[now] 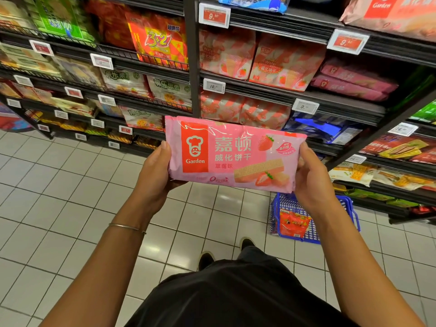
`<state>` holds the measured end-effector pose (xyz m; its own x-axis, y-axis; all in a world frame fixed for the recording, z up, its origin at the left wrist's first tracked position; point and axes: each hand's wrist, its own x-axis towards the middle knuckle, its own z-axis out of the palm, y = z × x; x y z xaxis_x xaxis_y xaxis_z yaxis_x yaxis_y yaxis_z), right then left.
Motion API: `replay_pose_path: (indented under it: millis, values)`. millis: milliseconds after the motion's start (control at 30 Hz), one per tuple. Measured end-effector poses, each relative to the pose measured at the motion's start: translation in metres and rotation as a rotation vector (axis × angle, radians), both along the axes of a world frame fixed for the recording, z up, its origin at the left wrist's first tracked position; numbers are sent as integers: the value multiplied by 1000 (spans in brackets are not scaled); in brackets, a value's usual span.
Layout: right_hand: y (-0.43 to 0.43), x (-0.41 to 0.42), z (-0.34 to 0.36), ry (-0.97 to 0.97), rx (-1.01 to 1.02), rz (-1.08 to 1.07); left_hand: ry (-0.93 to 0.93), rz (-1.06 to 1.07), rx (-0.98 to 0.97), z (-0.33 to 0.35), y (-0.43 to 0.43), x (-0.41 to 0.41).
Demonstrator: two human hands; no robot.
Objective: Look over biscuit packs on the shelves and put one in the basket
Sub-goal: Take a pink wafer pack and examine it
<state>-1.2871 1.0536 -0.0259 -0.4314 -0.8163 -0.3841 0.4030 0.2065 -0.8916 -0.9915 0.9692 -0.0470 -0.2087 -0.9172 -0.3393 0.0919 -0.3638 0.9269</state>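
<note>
I hold a pink strawberry wafer pack (232, 154) with a red Garden logo in front of me, its printed face toward the camera. My left hand (154, 174) grips its left end, thumb on the front. My right hand (311, 179) grips its right end the same way. Below the pack, a blue basket (345, 204) stands on the floor by the shelf foot, partly hidden behind my right hand. A red pack (293, 224) lies inside it.
Dark shelves (259, 87) full of biscuit packs fill the top and right, with white price tags (214, 86) along their edges. An upright post (192, 55) splits two shelf bays. White tiled floor (70, 197) spreads to the left; my shoes (206, 259) show below.
</note>
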Motion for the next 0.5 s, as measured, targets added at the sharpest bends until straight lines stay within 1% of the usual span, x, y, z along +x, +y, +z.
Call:
replay_pose_path:
  millis: [167,333,433,500]
  values:
    - [-5,-1,8,87,-77,-18,-17,69,50,-5,-3,-1]
    - [-8,-8,5,214,-48,0,-21,75,60,-8,-3,-4]
    - [-7,-12,2,217,-43,39,-20,60,25,-9,-3,-1]
    - [-6,-13,1,182,-54,43,-28,52,9,-9,-4,0]
